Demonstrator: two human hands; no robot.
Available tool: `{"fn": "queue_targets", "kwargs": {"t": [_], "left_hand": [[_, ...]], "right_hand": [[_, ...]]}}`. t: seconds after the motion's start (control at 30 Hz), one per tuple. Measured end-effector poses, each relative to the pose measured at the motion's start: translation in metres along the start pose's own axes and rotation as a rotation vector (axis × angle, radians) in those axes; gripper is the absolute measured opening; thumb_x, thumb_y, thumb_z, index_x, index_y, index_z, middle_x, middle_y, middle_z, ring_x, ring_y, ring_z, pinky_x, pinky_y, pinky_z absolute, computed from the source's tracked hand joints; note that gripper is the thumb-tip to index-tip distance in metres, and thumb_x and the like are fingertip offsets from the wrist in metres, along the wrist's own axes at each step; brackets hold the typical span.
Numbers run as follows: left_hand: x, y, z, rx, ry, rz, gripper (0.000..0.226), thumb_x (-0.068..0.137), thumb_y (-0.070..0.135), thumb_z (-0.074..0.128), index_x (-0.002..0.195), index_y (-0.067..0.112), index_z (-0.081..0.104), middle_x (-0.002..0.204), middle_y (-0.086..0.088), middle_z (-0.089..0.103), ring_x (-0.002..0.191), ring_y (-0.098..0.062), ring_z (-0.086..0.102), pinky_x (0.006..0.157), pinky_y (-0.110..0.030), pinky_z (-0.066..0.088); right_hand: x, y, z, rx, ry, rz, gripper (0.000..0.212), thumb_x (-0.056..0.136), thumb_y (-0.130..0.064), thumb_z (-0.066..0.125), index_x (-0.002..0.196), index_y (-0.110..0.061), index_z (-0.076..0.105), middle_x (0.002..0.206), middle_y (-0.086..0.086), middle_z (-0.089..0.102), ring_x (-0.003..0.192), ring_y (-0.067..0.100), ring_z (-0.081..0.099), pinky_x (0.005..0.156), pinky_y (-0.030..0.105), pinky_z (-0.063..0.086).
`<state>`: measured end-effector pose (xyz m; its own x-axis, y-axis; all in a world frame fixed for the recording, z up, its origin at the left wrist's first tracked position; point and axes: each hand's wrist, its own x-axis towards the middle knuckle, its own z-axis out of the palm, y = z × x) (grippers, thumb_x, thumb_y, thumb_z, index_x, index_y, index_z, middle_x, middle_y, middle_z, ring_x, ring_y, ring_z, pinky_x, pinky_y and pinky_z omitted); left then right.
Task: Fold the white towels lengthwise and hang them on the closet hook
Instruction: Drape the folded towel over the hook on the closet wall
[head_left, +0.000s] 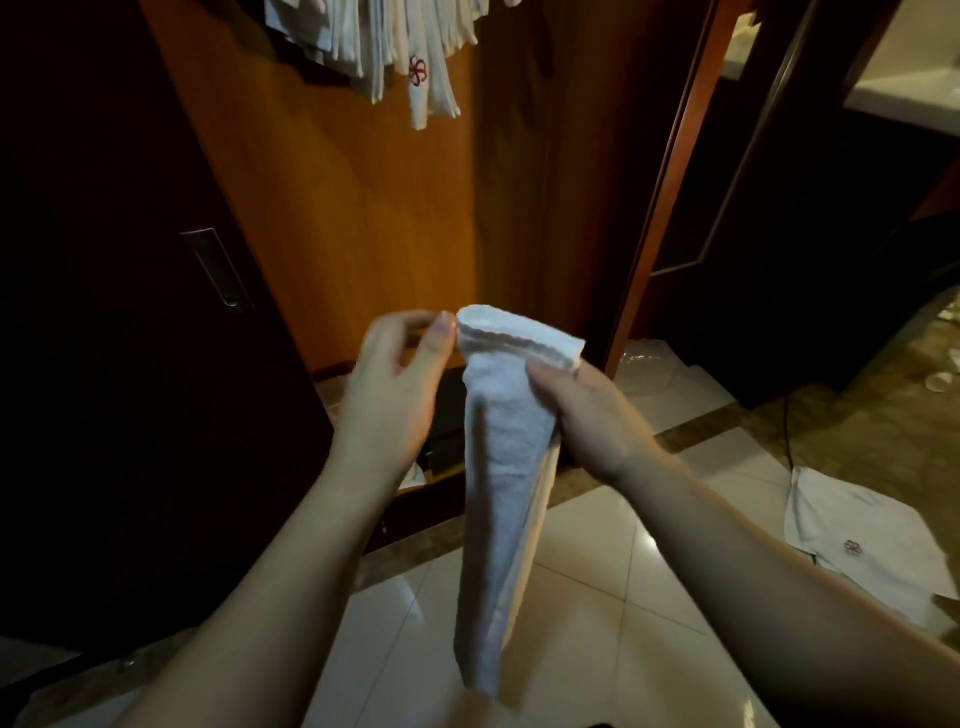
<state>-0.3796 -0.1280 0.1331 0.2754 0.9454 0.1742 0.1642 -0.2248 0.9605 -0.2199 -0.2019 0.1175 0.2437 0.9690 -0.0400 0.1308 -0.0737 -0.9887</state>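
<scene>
A white towel (506, 467), folded into a long narrow strip, hangs straight down in front of me. My right hand (587, 415) grips it just below its top end. My left hand (400, 384) is beside the top edge, thumb touching the towel's upper corner, fingers apart and blurred. Several white towels (395, 47) hang inside the wooden closet at the top of the view, one with a red flower emblem. The hook itself is out of sight.
A dark sliding closet door (130, 312) with a metal handle stands on the left. Another white towel (862, 540) lies spread on the tiled floor at the right. A doorway to a dim room opens at the right, with small objects on its floor.
</scene>
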Motion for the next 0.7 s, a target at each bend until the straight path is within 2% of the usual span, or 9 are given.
{"fn": "queue_targets", "kwargs": {"t": [0.07, 0.1, 0.17, 0.3, 0.37, 0.47, 0.53, 0.6, 0.7], "left_hand": [[0.006, -0.006, -0.002, -0.035, -0.071, -0.031, 0.064, 0.074, 0.062, 0.063, 0.128, 0.028, 0.051, 0.133, 0.008, 0.055, 0.119, -0.007, 0.055, 0.093, -0.027, 0.047], [0.008, -0.008, -0.004, -0.091, -0.145, -0.063, 0.069, 0.069, 0.061, 0.07, 0.127, 0.026, 0.053, 0.13, 0.007, 0.06, 0.117, -0.01, 0.058, 0.094, -0.032, 0.049], [0.017, -0.01, -0.008, -0.184, -0.292, -0.127, 0.063, 0.064, 0.056, 0.083, 0.114, 0.023, 0.064, 0.111, 0.006, 0.072, 0.106, -0.014, 0.068, 0.089, -0.038, 0.052], [0.027, -0.002, -0.018, -0.269, -0.382, 0.005, 0.038, 0.066, 0.039, 0.084, 0.1, 0.023, 0.077, 0.107, -0.005, 0.076, 0.101, -0.024, 0.072, 0.081, -0.035, 0.057], [0.026, 0.008, -0.017, -0.347, -0.394, 0.059, 0.031, 0.069, 0.034, 0.081, 0.097, 0.023, 0.076, 0.103, -0.005, 0.076, 0.096, -0.025, 0.072, 0.078, -0.034, 0.059], [0.021, 0.016, -0.011, -0.489, -0.445, 0.086, 0.034, 0.071, 0.027, 0.076, 0.105, 0.024, 0.075, 0.106, -0.006, 0.075, 0.097, -0.024, 0.072, 0.077, -0.033, 0.058], [0.016, 0.017, -0.006, -0.509, -0.54, 0.008, 0.053, 0.067, 0.034, 0.085, 0.115, 0.02, 0.071, 0.113, -0.007, 0.074, 0.105, -0.026, 0.071, 0.083, -0.036, 0.058], [0.011, 0.015, 0.002, -0.411, -0.58, -0.093, 0.082, 0.046, 0.054, 0.095, 0.114, 0.017, 0.068, 0.109, -0.003, 0.076, 0.104, -0.021, 0.071, 0.087, -0.035, 0.057], [0.011, 0.019, 0.011, -0.347, -0.626, -0.118, 0.072, 0.042, 0.06, 0.094, 0.102, 0.024, 0.078, 0.107, 0.002, 0.076, 0.103, -0.016, 0.071, 0.084, -0.029, 0.057]], "right_hand": [[0.008, -0.007, -0.011, 0.209, -0.045, 0.018, 0.03, 0.087, -0.046, 0.059, 0.102, -0.026, 0.075, 0.103, -0.001, 0.077, 0.101, 0.018, 0.073, 0.089, 0.035, 0.058], [0.011, -0.013, -0.017, 0.309, -0.073, -0.004, 0.028, 0.086, -0.044, 0.063, 0.1, -0.025, 0.079, 0.106, 0.003, 0.077, 0.103, 0.021, 0.072, 0.089, 0.036, 0.058], [0.016, -0.023, -0.024, 0.32, -0.152, -0.043, 0.025, 0.083, -0.043, 0.067, 0.099, -0.029, 0.081, 0.108, 0.006, 0.076, 0.105, 0.023, 0.072, 0.085, 0.034, 0.059], [0.019, -0.04, -0.043, 0.324, -0.22, -0.075, 0.027, 0.086, -0.043, 0.064, 0.105, -0.031, 0.079, 0.113, 0.003, 0.075, 0.11, 0.021, 0.07, 0.089, 0.029, 0.056], [0.016, -0.048, -0.053, 0.277, -0.209, -0.073, 0.027, 0.094, -0.042, 0.055, 0.104, -0.037, 0.079, 0.114, -0.006, 0.075, 0.113, 0.012, 0.068, 0.093, 0.021, 0.053], [0.018, -0.061, -0.059, 0.232, -0.215, -0.085, 0.043, 0.1, -0.035, 0.039, 0.088, -0.044, 0.079, 0.1, -0.028, 0.073, 0.1, -0.009, 0.066, 0.082, 0.004, 0.046], [0.022, -0.071, -0.06, 0.172, -0.238, -0.169, 0.04, 0.097, -0.038, 0.041, 0.086, -0.046, 0.079, 0.096, -0.019, 0.076, 0.095, 0.0, 0.071, 0.079, 0.012, 0.053], [0.027, -0.084, -0.061, 0.147, -0.231, -0.226, 0.037, 0.094, -0.04, 0.043, 0.085, -0.046, 0.079, 0.095, -0.012, 0.077, 0.095, 0.007, 0.073, 0.08, 0.019, 0.057], [0.038, -0.103, -0.064, 0.211, -0.192, -0.229, 0.033, 0.093, -0.041, 0.049, 0.09, -0.037, 0.082, 0.103, -0.004, 0.078, 0.101, 0.014, 0.073, 0.083, 0.026, 0.058]]}}
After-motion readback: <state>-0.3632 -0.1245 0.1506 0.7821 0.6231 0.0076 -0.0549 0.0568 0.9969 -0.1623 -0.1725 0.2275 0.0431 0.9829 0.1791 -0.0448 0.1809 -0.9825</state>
